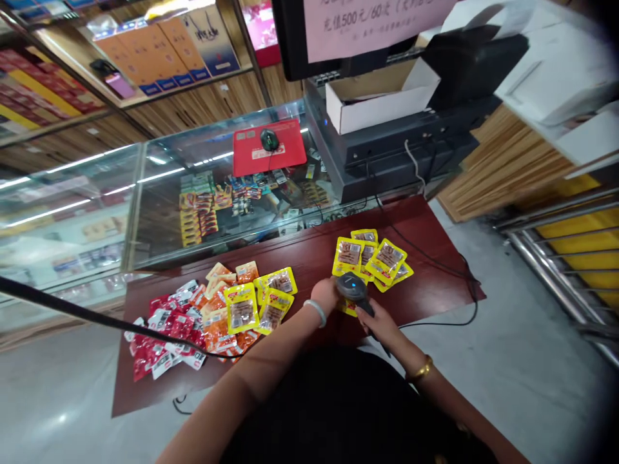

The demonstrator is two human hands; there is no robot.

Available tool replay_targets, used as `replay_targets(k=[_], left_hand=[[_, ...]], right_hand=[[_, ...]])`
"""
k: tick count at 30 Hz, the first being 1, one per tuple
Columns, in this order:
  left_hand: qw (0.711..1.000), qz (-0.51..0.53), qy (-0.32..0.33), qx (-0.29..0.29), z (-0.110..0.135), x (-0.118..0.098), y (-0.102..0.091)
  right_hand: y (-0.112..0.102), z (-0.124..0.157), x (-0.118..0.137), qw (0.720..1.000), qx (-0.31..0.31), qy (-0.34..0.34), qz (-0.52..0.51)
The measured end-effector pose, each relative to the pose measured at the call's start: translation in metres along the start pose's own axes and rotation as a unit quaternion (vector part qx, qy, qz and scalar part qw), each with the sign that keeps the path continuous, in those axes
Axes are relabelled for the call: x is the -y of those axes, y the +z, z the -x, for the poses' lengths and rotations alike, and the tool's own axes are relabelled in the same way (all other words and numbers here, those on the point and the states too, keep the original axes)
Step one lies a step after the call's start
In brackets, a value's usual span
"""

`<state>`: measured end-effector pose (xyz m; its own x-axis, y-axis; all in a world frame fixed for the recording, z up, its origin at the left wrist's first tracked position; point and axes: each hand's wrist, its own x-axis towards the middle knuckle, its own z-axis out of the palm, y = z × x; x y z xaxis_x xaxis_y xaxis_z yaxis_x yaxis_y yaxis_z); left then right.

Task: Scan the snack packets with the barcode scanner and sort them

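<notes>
My right hand (380,322) is wrapped round the handle of a dark handheld barcode scanner (352,287), which shows a small blue light on top. Close beside the scanner head, my left hand (326,294) is closed on a yellow snack packet (348,307); the scanner hides most of that packet and the fingertips. Just beyond both hands lies a loose group of yellow snack packets (387,261). Left of my left arm, more yellow packets (242,308) rest on orange packets (216,322). Red and white packets (169,328) are heaped at the far left.
The packets lie on a dark red board (304,251) against a glass display counter (159,241). On the counter are a red mouse pad (246,161) with a mouse (269,140), a monitor and a white open box (358,116). A black cable (464,324) trails off the board's right side.
</notes>
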<state>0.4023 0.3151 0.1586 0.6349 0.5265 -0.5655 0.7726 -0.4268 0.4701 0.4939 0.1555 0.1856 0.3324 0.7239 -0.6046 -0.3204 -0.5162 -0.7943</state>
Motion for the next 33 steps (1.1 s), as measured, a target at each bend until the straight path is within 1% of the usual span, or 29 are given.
replay_targets(k=[2, 4, 6, 9, 11, 12, 14, 16, 18, 20, 23, 25, 28, 31, 33], left_hand=[[1.000, -0.016, -0.012, -0.020, 0.002, 0.007, -0.008], [0.995, -0.054, -0.033, -0.075, 0.009, 0.024, -0.023], [0.982, -0.108, -0.067, -0.137, 0.017, 0.052, -0.044], [0.946, -0.199, -0.170, -0.190, 0.027, 0.097, -0.078], [0.940, -0.218, -0.212, -0.158, 0.028, 0.120, -0.093], [0.941, -0.223, -0.213, -0.138, 0.027, 0.127, -0.098], [0.950, -0.228, -0.184, -0.106, 0.023, 0.134, -0.104], [0.958, -0.221, -0.159, -0.095, 0.018, 0.133, -0.105], [0.966, -0.184, -0.156, -0.098, 0.013, 0.127, -0.105], [0.975, -0.124, -0.151, -0.106, 0.008, 0.117, -0.104], [0.985, -0.029, -0.113, -0.124, 0.001, 0.096, -0.098], [0.988, 0.011, -0.088, -0.125, -0.005, 0.080, -0.090], [0.991, 0.040, -0.044, -0.119, -0.014, 0.059, -0.076], [0.991, 0.072, -0.021, -0.112, -0.022, 0.049, -0.062], [0.989, 0.102, -0.030, -0.102, -0.026, 0.045, -0.051]], right_hand=[[0.005, -0.003, 0.004, 1.000, 0.012, 0.008, 0.010], [0.009, -0.004, 0.010, 1.000, 0.017, 0.013, 0.021], [0.012, -0.005, 0.015, 0.999, 0.021, 0.013, 0.030], [0.017, -0.008, 0.019, 0.999, 0.032, 0.008, 0.036], [0.020, -0.009, 0.018, 0.999, 0.038, 0.004, 0.036], [0.022, -0.010, 0.017, 0.999, 0.041, 0.002, 0.036], [0.024, -0.010, 0.015, 0.998, 0.048, -0.003, 0.036], [0.025, -0.010, 0.014, 0.998, 0.055, -0.006, 0.036], [0.025, -0.009, 0.014, 0.997, 0.058, -0.010, 0.039], [0.025, -0.007, 0.015, 0.997, 0.060, -0.015, 0.043], [0.024, -0.005, 0.018, 0.997, 0.056, -0.019, 0.039], [0.023, -0.004, 0.019, 0.998, 0.052, -0.024, 0.034], [0.019, -0.005, 0.019, 0.998, 0.042, -0.037, 0.025], [0.013, -0.004, 0.014, 0.999, 0.027, -0.044, 0.011], [0.008, -0.003, 0.009, 0.999, 0.016, -0.040, 0.006]])
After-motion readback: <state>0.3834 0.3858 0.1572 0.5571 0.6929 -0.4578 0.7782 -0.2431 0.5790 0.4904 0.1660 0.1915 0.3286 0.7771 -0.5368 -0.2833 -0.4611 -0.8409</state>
